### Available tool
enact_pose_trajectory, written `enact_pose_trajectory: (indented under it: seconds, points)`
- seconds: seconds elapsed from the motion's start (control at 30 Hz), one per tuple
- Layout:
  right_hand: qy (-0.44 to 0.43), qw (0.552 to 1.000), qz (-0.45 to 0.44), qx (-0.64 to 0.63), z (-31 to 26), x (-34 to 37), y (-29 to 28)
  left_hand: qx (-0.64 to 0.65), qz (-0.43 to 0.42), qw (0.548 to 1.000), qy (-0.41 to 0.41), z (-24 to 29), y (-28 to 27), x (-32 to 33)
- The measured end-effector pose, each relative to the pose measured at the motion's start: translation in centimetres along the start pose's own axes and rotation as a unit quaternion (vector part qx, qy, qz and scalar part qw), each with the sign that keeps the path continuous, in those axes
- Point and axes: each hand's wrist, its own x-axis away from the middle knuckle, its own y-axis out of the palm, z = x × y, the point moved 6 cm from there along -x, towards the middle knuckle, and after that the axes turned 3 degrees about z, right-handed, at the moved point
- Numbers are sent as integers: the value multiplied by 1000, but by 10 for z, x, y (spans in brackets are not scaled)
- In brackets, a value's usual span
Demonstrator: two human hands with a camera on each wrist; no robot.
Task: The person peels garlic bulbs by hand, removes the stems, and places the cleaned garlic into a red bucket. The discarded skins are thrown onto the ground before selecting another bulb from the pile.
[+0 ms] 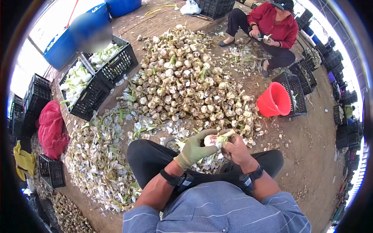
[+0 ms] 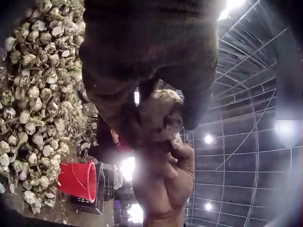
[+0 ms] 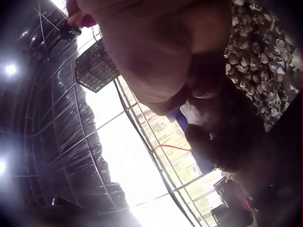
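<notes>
Head view: at far left, a pink sack [image 1: 52, 128] is lying on the ground [image 1: 303, 159]. To its right, a black crate [image 1: 88, 103] is holding pale bulbs with green stems [image 1: 77, 80], and loose skins [image 1: 103, 171] are covering the ground below it. A heap of untrimmed bulbs [image 1: 182, 81] is occupying the centre.

The gloved left hand [image 1: 194, 150] is gripping one garlic bulb [image 1: 211, 140], its fingers curling around the body. The bulb is sitting between both hands, above the lap, with its stem end pointing right. The bare right hand [image 1: 237, 150] is closing thumb and fingers on that stem end; whether it is also holding a tool cannot be told, as the right wrist view is too dark there. Further right, a red bucket [image 1: 265, 103] is standing beside the heap, and a second person [image 1: 278, 29] is sitting beyond it.

Step in hand, as judged: the hands appear to be stripping the outer skin. The next move is probably calling for a steady left grip while the right fingers are pulling remaining skin away near the stem.
</notes>
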Motion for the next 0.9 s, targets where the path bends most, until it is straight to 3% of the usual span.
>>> enact_pose_trajectory:
  seconds: [0.1,0.13,0.23,0.3,0.37,0.4,0.43,0.47,0.5,0.53,0.73,0.83,0.9]
  points:
    - [-79,978,73,181,5,-15,-2,-26,30,999,27,4,1,1]
    - [-104,987,81,96,5,-15,3,-14,40,999,24,2,-1,-1]
    - [-69,986,66,136,-5,-7,10,82,71,994,-1,-6,-9,-5]
    - [-79,981,8,179,-11,-5,17,164,91,982,-22,-13,-16,-7]
    - [-99,951,-41,289,-20,0,25,198,110,972,-57,-18,-21,-5]
    - [-215,895,-62,385,-35,2,30,224,114,965,-71,-15,-18,-1]
    - [-247,879,-68,402,-37,2,27,250,118,957,-85,-14,-16,1]
    - [-279,861,-72,418,-36,0,23,214,21,974,-71,-7,-17,2]
    - [-311,842,-77,435,-39,1,24,209,33,975,-69,-7,-17,1]
    - [-284,854,-75,429,-39,1,22,203,45,976,-67,-9,-16,-1]
    - [-298,856,-13,421,-42,9,25,163,65,983,-53,-2,-1,-2]
    - [-347,804,54,479,-48,9,8,222,38,969,-96,-19,-9,-1]
    - [-314,779,171,515,-66,4,-29,246,-5,964,-97,-23,-14,2]
